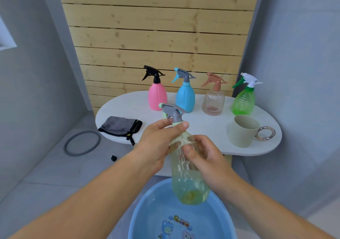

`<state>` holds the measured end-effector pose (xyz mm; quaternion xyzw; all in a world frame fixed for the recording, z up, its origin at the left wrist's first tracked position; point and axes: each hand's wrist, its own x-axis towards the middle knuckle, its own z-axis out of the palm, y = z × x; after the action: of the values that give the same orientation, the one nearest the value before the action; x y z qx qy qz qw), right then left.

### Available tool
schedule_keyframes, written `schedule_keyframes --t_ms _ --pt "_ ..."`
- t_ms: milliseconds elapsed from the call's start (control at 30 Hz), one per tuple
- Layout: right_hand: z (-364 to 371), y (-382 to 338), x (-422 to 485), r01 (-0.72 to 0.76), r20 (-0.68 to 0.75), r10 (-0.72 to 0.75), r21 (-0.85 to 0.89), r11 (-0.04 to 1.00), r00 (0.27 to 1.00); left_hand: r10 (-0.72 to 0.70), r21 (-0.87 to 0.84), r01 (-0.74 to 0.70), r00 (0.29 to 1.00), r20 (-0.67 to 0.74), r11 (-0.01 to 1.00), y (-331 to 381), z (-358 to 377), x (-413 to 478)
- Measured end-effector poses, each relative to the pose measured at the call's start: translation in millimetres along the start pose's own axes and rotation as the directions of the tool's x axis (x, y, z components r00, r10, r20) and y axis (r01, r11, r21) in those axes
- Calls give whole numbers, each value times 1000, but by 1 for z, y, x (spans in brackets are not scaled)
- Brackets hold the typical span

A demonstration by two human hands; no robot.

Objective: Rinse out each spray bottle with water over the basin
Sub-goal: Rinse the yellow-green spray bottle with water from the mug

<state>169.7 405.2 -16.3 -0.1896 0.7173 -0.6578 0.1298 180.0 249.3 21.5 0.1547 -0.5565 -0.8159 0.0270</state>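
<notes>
A clear yellowish spray bottle (187, 179) with a grey trigger head hangs tilted above the blue basin (147, 205), which holds water. My left hand (158, 143) grips its neck collar just under the head. My right hand (204, 154) wraps around the bottle's upper body. On the white oval table (128, 106) behind stand a pink bottle (157, 97), a blue bottle (184, 97), a clear brownish bottle (213, 100) and a green bottle (243, 100), all upright with their heads on.
A beige cup (241, 131) with a metal ring handle stands at the table's right front. A folded grey cloth (119, 126) lies at its left edge. On the floor left are a grey ring (81, 143) and a small black piece (113, 158). Grey walls close in on both sides.
</notes>
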Motion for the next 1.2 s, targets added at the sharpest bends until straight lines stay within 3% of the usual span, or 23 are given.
schedule_keyframes --t_ms 100,267,500,667,767,933,1033,1100,1200 --pt "-1 0 1 -28 -7 29 58 998 1000 -46 -80 53 995 84 995 2 -1 1" --pt "-2 4 5 -71 31 71 -6 997 997 41 0 -41 999 -22 999 -7 -6 8" --pt "0 4 5 -105 49 110 -86 991 993 -25 -56 27 999 49 998 -6 -8 15" --pt "-6 12 8 -191 48 200 -147 970 979 30 -8 -30 999 12 1000 -6 -15 28" --pt "-16 17 9 -268 95 323 -366 891 942 54 -111 -64 995 -87 992 -4 -15 44" --pt "-43 31 8 -288 135 530 -715 637 837 122 -203 -170 965 -231 964 12 -18 71" --pt "-54 32 8 -271 162 578 -761 590 800 247 5 -254 939 -241 967 19 -16 86" --pt "-59 33 11 -277 182 523 -681 678 832 357 313 -294 919 -166 903 14 -15 98" --pt "-60 32 18 -267 110 334 -399 877 936 361 687 -251 933 -17 681 -3 -15 117"
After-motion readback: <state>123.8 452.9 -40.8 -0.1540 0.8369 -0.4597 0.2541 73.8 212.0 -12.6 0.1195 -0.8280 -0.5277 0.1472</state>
